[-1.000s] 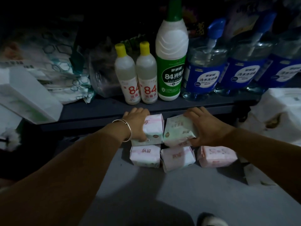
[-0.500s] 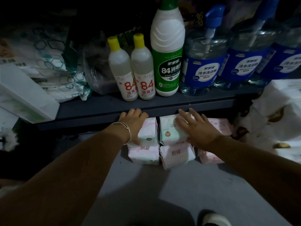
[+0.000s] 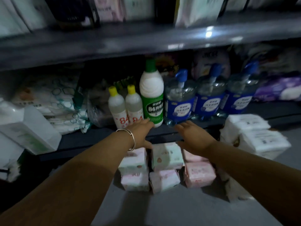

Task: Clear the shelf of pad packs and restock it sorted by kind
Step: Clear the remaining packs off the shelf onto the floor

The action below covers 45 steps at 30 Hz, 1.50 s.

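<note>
At your far left a white box (image 3: 31, 132) sits tilted on the lower shelf (image 3: 97, 139), with a hexagon-printed white pack (image 3: 53, 101) behind it. Your left hand (image 3: 140, 132), a metal bangle (image 3: 130, 137) on its wrist, is raised above the pad packs with its fingers (image 3: 149, 123) stretched forward and relaxed, holding nothing; the fingertips lie near the base of the two small yellow-capped bottles (image 3: 126, 106) and the tall green-labelled bottle (image 3: 152, 95) standing on the shelf. Below the shelf edge, on the grey floor (image 3: 179, 209), the pad packs (image 3: 164, 168) sit pushed together in rows: a mint-and-pink one (image 3: 133, 162) on top of a pink one (image 3: 135, 181) at the left, a mint one (image 3: 167, 157) above another pink one (image 3: 164, 180) in the middle, and a pink pack (image 3: 199, 175) at the right. Your right hand (image 3: 193, 136) hovers over the middle and right packs, fingers (image 3: 180, 127) spread wide and straight, gripping nothing, pointing toward the three blue-labelled pump bottles (image 3: 210, 98) lined up on the shelf. Whether either palm brushes a pack beneath it, you cannot tell, since the view is blurred. At your far right, white wrapped bundles (image 3: 255, 136) are stacked on the floor just beside the packs, and a purple package (image 3: 276, 88) lies on the shelf behind them.
</note>
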### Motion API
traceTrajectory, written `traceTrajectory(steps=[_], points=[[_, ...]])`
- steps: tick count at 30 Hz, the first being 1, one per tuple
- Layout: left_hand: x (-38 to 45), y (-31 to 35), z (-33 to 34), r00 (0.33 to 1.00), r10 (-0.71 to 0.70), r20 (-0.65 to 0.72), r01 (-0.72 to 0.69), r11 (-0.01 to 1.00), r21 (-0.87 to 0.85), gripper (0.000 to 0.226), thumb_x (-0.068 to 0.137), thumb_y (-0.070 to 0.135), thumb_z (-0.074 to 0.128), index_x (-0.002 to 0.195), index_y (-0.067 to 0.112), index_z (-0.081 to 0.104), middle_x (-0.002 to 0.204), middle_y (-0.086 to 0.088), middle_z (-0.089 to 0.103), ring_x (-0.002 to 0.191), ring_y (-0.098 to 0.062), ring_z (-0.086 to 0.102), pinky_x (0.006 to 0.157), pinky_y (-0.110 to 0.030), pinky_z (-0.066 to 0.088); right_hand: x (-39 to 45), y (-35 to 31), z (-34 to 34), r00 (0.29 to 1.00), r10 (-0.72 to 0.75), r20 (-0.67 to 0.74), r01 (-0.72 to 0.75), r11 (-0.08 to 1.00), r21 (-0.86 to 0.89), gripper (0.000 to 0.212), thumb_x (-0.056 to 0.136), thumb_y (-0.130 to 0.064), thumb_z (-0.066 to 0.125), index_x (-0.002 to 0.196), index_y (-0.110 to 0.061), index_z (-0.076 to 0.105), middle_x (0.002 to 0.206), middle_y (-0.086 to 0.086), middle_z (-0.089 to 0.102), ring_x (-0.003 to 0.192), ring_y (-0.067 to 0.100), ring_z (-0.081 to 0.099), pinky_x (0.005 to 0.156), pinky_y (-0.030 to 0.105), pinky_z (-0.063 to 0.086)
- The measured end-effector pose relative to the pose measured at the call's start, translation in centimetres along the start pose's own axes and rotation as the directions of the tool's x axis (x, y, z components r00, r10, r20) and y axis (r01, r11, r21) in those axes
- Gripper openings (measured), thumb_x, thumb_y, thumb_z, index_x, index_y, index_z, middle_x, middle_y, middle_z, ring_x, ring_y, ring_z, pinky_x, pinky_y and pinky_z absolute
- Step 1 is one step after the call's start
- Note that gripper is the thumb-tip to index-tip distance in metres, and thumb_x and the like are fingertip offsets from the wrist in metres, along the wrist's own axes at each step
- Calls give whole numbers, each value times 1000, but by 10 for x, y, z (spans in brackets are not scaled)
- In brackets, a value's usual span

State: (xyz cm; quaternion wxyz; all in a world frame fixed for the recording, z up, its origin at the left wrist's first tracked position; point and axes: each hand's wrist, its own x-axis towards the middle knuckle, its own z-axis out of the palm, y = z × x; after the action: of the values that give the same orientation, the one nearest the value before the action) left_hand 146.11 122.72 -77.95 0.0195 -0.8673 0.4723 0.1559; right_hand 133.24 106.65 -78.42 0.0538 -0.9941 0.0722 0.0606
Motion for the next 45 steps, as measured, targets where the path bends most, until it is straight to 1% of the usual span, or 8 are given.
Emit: traceTrajectory(steps=[4, 11, 16, 21, 28, 33, 38, 45], points=[[-9, 29, -67, 992, 25, -122, -34, 997, -73, 59, 78, 38, 72, 125, 13, 48, 125, -7, 50, 115, -25, 50, 96, -31, 42, -20, 5, -75, 987, 118, -108, -105, 988, 117, 47, 90, -25, 58, 133, -12, 46, 130, 10, 52, 121, 26, 46, 93, 36, 44], [-21, 85, -182, 930, 94, -354, -136, 986, -95, 52, 81, 31, 71, 124, 13, 50, 123, -5, 52, 111, -21, 53, 96, -27, 41, -51, 34, -184, 927, 247, -281, -206, 964, 165, 41, 85, -22, 64, 122, -7, 53, 123, 11, 58, 112, 28, 53, 81, 32, 44], [9, 106, -237, 869, 87, -487, -171, 977, -129, 52, 80, 31, 72, 124, 12, 51, 125, -5, 50, 113, -20, 52, 99, -31, 42, -43, 73, -235, 877, 297, -378, -218, 947, 238, 51, 89, -26, 64, 134, -10, 47, 134, 11, 52, 120, 27, 51, 97, 34, 44], [40, 108, -275, 785, 54, -617, -138, 987, -88, 53, 81, 32, 70, 126, 14, 49, 126, -3, 47, 118, -19, 46, 103, -31, 39, -13, 107, -270, 854, 245, -459, -172, 966, 194, 59, 85, -26, 67, 137, -12, 43, 136, 8, 47, 124, 26, 45, 99, 33, 41], [68, 112, -305, 722, -36, -691, -8, 998, -60, 56, 81, 36, 68, 130, 20, 45, 127, 0, 43, 121, -19, 37, 104, -37, 36, 24, 136, -293, 865, 179, -468, -114, 980, 165, 66, 82, -25, 70, 138, -12, 39, 135, 9, 46, 121, 26, 44, 98, 33, 41], [81, 141, -310, 723, -55, -688, 62, 998, -15, 56, 82, 39, 66, 131, 22, 43, 129, 2, 42, 123, -18, 35, 104, -34, 33, 23, 170, -301, 880, 181, -440, -126, 981, 151, 68, 82, -31, 69, 139, -12, 37, 139, 10, 43, 125, 29, 43, 100, 38, 42], [92, 171, -308, 714, -57, -698, 48, 998, -33, 54, 83, 37, 65, 130, 22, 43, 132, 2, 42, 125, -18, 36, 104, -32, 32, 11, 203, -306, 877, 228, -424, -171, 971, 168, 69, 83, -31, 69, 139, -9, 37, 134, 14, 47, 120, 30, 48, 98, 38, 44], [111, 187, -305, 754, 16, -656, -53, 998, -37, 55, 83, 34, 67, 129, 15, 43, 136, -3, 40, 129, -21, 35, 107, -32, 32, 20, 208, -289, 868, 330, -370, -253, 937, 242, 63, 82, -32, 70, 133, -8, 42, 129, 13, 48, 117, 30, 48, 97, 39, 45]])
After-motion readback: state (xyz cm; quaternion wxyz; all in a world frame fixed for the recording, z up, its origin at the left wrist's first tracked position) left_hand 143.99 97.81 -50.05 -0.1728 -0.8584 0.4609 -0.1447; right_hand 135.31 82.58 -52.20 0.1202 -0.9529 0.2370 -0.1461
